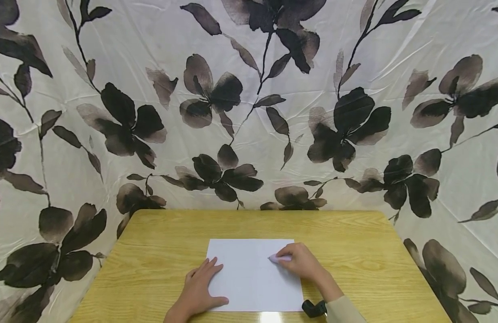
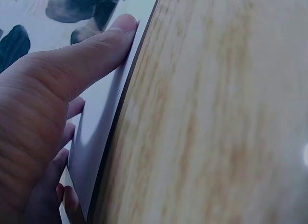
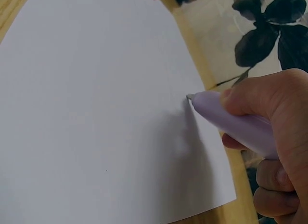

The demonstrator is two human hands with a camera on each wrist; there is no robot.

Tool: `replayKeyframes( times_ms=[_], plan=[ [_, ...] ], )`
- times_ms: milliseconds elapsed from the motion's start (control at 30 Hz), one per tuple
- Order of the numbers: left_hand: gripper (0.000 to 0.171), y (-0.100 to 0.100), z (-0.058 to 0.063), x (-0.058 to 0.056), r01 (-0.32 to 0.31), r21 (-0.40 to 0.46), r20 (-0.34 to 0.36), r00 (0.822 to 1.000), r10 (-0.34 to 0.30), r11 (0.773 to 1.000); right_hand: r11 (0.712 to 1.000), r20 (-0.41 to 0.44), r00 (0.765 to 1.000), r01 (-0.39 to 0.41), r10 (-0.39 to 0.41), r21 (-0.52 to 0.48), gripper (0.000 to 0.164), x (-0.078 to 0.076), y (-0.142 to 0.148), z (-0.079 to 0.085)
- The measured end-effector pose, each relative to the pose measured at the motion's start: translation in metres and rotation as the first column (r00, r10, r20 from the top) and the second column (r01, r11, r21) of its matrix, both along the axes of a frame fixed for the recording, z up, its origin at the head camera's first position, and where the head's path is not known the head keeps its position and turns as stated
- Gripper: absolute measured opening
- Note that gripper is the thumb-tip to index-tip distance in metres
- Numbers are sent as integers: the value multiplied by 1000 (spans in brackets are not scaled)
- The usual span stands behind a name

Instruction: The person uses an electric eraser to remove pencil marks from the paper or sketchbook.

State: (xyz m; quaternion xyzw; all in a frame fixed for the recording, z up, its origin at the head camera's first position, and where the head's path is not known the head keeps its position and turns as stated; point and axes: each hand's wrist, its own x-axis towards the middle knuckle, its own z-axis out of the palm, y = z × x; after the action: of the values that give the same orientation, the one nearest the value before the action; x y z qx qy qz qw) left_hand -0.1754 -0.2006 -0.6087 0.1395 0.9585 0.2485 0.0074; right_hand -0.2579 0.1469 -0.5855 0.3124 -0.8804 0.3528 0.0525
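Note:
A blank white sheet of paper (image 1: 249, 280) lies on the wooden table. My left hand (image 1: 197, 287) rests on the sheet's left side, fingers spread, thumb near the lower left corner. In the left wrist view the thumb (image 2: 96, 53) lies straight along the paper's edge. My right hand (image 1: 304, 262) pinches a lavender, pen-shaped tool (image 3: 236, 120) with a small metal tip. That tip is at the paper's surface, toward the upper right; whether it touches is hard to tell. No mark shows clearly beside it. The rear of the tool is hidden in the hand.
The light wooden table (image 1: 160, 237) extends around the sheet on every side. Behind it and at both sides hangs a white cloth (image 1: 249, 58) printed with dark flowers. A black device (image 1: 313, 308) sits at the right wrist, near the sheet's lower right corner.

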Motion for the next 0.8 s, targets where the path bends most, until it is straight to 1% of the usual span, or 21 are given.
replayKeyframes(
  times_ms=[267, 500, 800],
  plan=[
    [98, -1, 0, 0, -3, 5, -4, 1000, 3, 1000, 1000, 22, 1000, 9, -10, 7, 9, -1, 1, 0],
    [98, 4, -5, 0, 15, -13, -14, 1000, -15, 1000, 1000, 28, 999, -21, 20, 5, 8, 1, 0, -1],
    [99, 0, -2, 0, 0, -10, -10, 1000, 0, 1000, 999, 35, 999, 14, -15, 39, 8, 1, 4, 3]
  ],
)
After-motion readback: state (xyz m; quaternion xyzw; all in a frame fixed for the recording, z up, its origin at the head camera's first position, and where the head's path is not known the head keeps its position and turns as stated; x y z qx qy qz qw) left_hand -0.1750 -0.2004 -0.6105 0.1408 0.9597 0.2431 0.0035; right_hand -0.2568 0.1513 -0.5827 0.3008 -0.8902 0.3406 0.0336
